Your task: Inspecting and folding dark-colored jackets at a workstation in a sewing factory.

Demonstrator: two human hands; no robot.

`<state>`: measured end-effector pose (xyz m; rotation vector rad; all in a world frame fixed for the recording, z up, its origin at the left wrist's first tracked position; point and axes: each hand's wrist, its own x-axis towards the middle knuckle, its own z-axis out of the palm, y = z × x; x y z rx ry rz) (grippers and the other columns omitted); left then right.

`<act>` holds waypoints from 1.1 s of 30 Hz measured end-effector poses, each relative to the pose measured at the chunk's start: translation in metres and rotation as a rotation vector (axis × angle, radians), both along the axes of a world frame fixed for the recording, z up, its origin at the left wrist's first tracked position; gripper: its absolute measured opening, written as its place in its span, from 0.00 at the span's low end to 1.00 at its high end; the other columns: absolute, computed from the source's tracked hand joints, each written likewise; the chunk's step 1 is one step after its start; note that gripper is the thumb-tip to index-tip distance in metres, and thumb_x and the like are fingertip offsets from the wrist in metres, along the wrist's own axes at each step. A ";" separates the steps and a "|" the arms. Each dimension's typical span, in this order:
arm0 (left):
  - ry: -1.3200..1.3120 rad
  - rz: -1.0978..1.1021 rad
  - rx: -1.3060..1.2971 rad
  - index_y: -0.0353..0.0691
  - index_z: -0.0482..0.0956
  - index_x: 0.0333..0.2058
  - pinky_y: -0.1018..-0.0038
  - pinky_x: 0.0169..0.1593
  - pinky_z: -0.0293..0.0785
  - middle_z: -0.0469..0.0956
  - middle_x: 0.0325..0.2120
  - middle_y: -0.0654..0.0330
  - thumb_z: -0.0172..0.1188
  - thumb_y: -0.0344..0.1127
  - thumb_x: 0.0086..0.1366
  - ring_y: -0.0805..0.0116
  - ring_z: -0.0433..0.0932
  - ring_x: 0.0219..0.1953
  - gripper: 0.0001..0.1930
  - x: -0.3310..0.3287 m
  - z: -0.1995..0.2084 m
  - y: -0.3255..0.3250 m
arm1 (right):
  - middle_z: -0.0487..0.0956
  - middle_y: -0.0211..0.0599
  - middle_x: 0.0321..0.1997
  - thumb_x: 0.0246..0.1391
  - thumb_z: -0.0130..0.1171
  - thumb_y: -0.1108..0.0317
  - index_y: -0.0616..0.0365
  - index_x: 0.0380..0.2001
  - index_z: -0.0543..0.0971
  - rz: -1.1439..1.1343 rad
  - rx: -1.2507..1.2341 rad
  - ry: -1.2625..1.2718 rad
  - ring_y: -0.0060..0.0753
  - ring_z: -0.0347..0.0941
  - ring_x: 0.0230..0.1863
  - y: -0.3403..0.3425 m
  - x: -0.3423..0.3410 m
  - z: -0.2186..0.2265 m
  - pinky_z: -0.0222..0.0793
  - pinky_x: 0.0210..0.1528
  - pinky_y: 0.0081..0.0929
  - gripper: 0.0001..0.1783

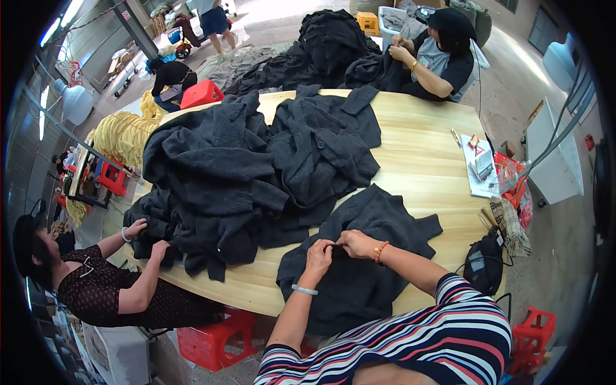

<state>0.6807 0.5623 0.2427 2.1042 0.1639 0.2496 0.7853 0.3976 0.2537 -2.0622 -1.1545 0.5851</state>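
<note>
A dark grey knit sweater (375, 212) lies spread on the wooden table (427, 147) in front of me, its lower part hanging toward my body. My left hand (319, 256) pinches a bit of its fabric between thumb and fingers. Close beside it, almost touching, my right hand (357, 244) is closed on the same spot of the sweater. Whether a small tool or thread sits between the fingertips cannot be made out. Beyond my hands rises a heap of similar dark knitwear (218, 154), with a button (321, 145) showing on one piece.
At the left, a co-worker (96, 282) handles dark knitwear; another person (443, 58) works at the far right edge. A white tray with small items (482, 168), a black bag (484, 263) and plaid cloth (511, 226) lie right. Red stools (218, 340) stand below.
</note>
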 end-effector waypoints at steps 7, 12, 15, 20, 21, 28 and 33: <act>0.053 0.055 -0.035 0.35 0.80 0.35 0.66 0.40 0.76 0.80 0.31 0.49 0.56 0.26 0.63 0.53 0.81 0.33 0.05 -0.003 -0.013 0.008 | 0.80 0.47 0.35 0.52 0.63 0.61 0.57 0.35 0.81 -0.025 -0.129 -0.098 0.53 0.78 0.41 -0.013 0.002 0.035 0.74 0.44 0.45 0.12; 0.217 0.176 0.028 0.36 0.80 0.36 0.62 0.39 0.76 0.81 0.30 0.49 0.60 0.32 0.64 0.49 0.80 0.34 0.06 0.009 -0.016 0.026 | 0.78 0.44 0.40 0.55 0.59 0.65 0.57 0.36 0.80 -0.118 -0.196 -0.216 0.50 0.77 0.42 -0.049 0.044 0.025 0.74 0.45 0.43 0.09; -0.041 0.146 0.304 0.38 0.78 0.34 0.61 0.40 0.72 0.76 0.29 0.54 0.63 0.32 0.61 0.51 0.76 0.34 0.05 0.028 0.004 0.006 | 0.78 0.43 0.38 0.55 0.58 0.67 0.57 0.35 0.81 -0.165 -0.175 -0.230 0.50 0.77 0.41 -0.066 0.050 0.014 0.74 0.45 0.43 0.07; -0.287 -0.079 0.379 0.41 0.77 0.36 0.61 0.44 0.72 0.75 0.33 0.54 0.61 0.28 0.59 0.51 0.74 0.37 0.06 0.080 0.015 -0.033 | 0.79 0.44 0.34 0.49 0.59 0.71 0.56 0.30 0.81 -0.200 -0.083 -0.244 0.52 0.77 0.39 -0.063 0.044 0.010 0.75 0.42 0.43 0.04; -0.232 -0.076 0.445 0.41 0.78 0.37 0.61 0.44 0.73 0.75 0.35 0.54 0.59 0.29 0.59 0.51 0.75 0.38 0.07 0.083 0.004 -0.033 | 0.80 0.44 0.35 0.49 0.59 0.71 0.56 0.30 0.82 -0.186 -0.096 -0.221 0.52 0.78 0.39 -0.058 0.041 0.012 0.75 0.43 0.43 0.05; 0.264 -0.089 0.775 0.37 0.80 0.33 0.58 0.46 0.74 0.77 0.36 0.50 0.54 0.28 0.60 0.50 0.76 0.43 0.06 0.082 -0.014 -0.033 | 0.79 0.47 0.38 0.54 0.58 0.68 0.61 0.36 0.82 -0.153 -0.104 -0.151 0.52 0.77 0.42 -0.058 0.026 0.012 0.75 0.47 0.42 0.09; 0.310 -0.192 0.741 0.36 0.79 0.34 0.58 0.46 0.77 0.77 0.38 0.47 0.55 0.27 0.60 0.48 0.77 0.44 0.06 0.092 -0.017 -0.024 | 0.79 0.47 0.39 0.52 0.57 0.70 0.62 0.35 0.80 -0.148 -0.061 -0.147 0.52 0.77 0.43 -0.051 0.026 0.013 0.74 0.47 0.42 0.09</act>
